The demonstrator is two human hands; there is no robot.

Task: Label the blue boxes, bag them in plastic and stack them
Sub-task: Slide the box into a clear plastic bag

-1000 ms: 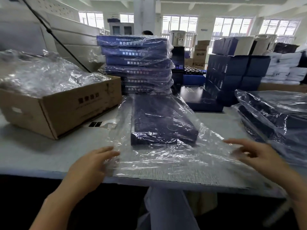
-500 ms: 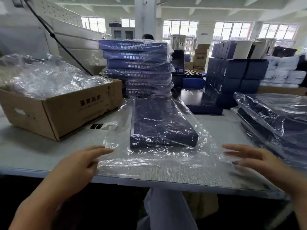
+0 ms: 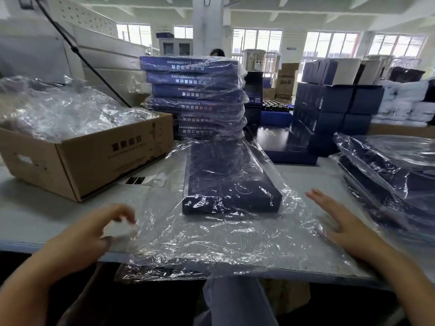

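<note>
A dark blue flat box lies lengthwise inside a clear plastic bag in the middle of the grey table. The bag's open end hangs over the table's near edge. My left hand has its fingers curled and pinches the bag's left edge, where a whitish blur shows. My right hand rests flat on the bag's right side, fingers spread. Behind the box stands a stack of bagged blue boxes.
A cardboard carton full of clear plastic bags sits at the left, with a small black label strip beside it. More bagged boxes lie at the right. Bare dark blue boxes are piled behind, beside one flat box.
My left hand has gone from flat and open to curled, pinching the bag's left edge. My right hand has settled flat onto the bag's right side. The box has not moved.
</note>
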